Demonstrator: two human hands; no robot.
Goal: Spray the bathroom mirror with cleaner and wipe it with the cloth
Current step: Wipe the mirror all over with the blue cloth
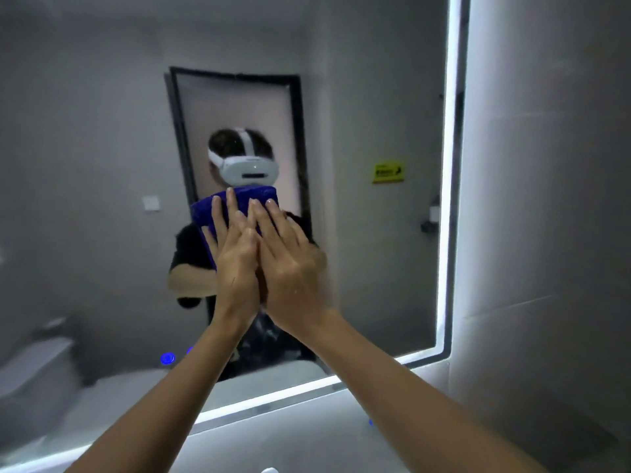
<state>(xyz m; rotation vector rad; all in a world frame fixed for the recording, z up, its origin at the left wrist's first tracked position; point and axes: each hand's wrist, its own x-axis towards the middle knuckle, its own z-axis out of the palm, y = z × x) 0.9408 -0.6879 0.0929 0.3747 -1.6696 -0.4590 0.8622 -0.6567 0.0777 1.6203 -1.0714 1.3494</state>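
Both hands, left hand (235, 264) and right hand (290, 264), press the blue cloth (205, 213) flat on the mirror (85, 148) with straight fingers (side by side, touching). Bare glass spreads toward 9 o'clock; the lit edge (447, 165) runs at 3 o'clock.

Both hands (263, 264) flat on cloth (205, 216), cloth on mirror (375, 97).
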